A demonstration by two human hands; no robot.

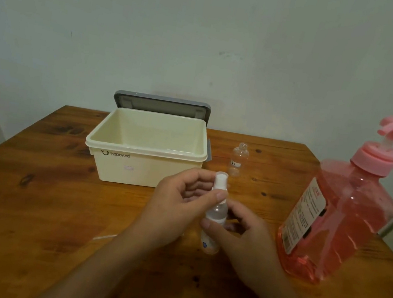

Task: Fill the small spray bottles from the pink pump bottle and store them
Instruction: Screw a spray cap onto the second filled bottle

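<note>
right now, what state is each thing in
box, lid up
spray bottle, upright, top on, held
small bottle, standing on table, no top
pump bottle, standing, mostly full of pink liquid
left hand, grips spray bottle's top
right hand, pinches its body

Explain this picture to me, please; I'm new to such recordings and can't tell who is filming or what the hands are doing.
There is no machine here: a person works with two bare hands, and the single picture comes from a camera worn on their head, looking forward and down. On the brown wooden table stand a cream plastic box with its grey lid open behind it, a small clear uncapped bottle and a large pink pump bottle on the right. The left hand pinches the white sprayer top of a small clear spray bottle, while the right hand holds its body. Whether that bottle rests on the table is unclear.
</note>
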